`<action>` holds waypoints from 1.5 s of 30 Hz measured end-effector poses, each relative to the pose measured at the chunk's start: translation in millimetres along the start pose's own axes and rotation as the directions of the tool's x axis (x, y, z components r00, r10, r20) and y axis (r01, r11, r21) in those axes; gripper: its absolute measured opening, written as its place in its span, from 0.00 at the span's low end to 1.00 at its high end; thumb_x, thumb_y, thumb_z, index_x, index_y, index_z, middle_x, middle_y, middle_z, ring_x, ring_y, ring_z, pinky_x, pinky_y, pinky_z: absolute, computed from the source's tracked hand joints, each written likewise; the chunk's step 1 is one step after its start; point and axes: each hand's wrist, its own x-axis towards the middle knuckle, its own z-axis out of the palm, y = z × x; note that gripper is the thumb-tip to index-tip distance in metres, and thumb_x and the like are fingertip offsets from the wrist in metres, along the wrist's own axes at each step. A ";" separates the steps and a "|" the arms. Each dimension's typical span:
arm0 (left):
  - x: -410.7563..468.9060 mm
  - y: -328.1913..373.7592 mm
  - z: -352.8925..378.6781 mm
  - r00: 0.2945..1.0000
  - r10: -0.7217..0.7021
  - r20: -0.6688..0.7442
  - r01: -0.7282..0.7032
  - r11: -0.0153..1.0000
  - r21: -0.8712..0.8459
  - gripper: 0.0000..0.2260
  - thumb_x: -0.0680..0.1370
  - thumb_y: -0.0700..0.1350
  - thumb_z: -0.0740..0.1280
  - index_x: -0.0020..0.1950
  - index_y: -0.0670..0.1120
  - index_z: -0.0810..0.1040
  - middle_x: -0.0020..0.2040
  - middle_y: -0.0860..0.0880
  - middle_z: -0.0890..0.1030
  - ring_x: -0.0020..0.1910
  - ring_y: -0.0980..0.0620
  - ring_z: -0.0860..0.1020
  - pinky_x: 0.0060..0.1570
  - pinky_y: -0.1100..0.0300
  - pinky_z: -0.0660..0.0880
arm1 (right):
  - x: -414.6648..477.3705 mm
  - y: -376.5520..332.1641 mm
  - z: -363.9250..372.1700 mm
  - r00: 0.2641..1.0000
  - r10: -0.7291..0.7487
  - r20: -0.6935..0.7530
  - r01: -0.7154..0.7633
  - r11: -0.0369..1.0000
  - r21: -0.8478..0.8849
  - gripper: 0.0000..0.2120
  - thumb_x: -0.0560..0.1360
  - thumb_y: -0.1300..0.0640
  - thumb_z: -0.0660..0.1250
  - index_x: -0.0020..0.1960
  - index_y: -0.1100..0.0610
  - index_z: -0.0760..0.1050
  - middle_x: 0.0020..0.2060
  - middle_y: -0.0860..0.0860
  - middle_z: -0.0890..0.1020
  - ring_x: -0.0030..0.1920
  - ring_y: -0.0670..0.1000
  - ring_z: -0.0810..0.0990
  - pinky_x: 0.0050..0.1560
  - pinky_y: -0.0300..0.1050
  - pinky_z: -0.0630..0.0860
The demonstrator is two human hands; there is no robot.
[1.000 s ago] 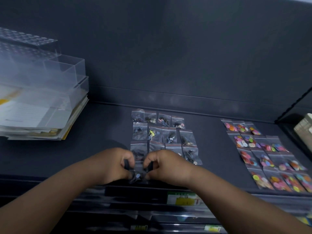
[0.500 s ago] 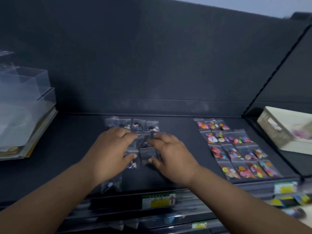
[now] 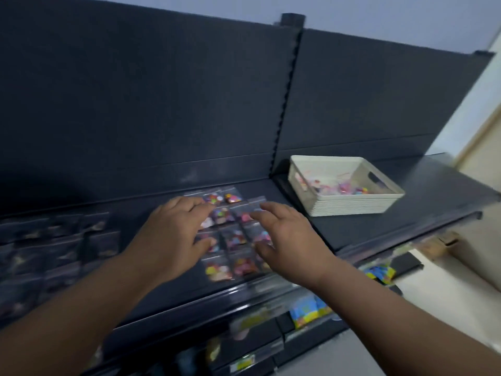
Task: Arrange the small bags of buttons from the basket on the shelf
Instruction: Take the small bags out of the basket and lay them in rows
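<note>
Dark shelving fills the wall ahead, its back panel [image 3: 135, 104] split by a notched upright [image 3: 287, 90]. On the shelf board [image 3: 366, 232], far out at nine o'clock from the hands, a block of bags of dark buttons [image 3: 54, 240] lies flat in rows, too blurred to count.

Next comes the left hand [image 3: 173, 234], palm down, fingers straight and spread wide, holding nothing. It is over the left edge of a grid of bags of bright buttons [image 3: 234, 237]; with the blur I cannot tell whether it touches them. These small clear bags lie flat in tidy rows. They show between the two hands, at twelve o'clock beyond the fingertips, and at six o'clock toward the shelf's front lip.

The right hand [image 3: 287, 240] is also palm down, its fingers splayed and loose, gripping nothing, over the grid's right column.

At two o'clock from that hand, near but apart, a cream rectangular basket [image 3: 352, 204] with a slot handle sits just right of the upright. Loose bags of pink and mixed buttons [image 3: 344, 188] are heaped inside it.

Down at five o'clock, blue-and-yellow packets [image 3: 306, 313] show on a lower shelf, blurred.
</note>
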 end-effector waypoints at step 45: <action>357.3 215.7 192.5 0.825 -0.327 0.460 0.333 0.940 0.072 0.09 0.74 0.52 0.63 0.51 0.51 0.73 0.56 0.48 0.73 0.62 0.47 0.70 0.63 0.49 0.69 | 175.0 401.5 4.4 0.822 -0.042 0.568 0.088 0.995 -0.054 0.29 0.64 0.61 0.74 0.63 0.53 0.69 0.60 0.53 0.72 0.58 0.56 0.75 0.54 0.47 0.76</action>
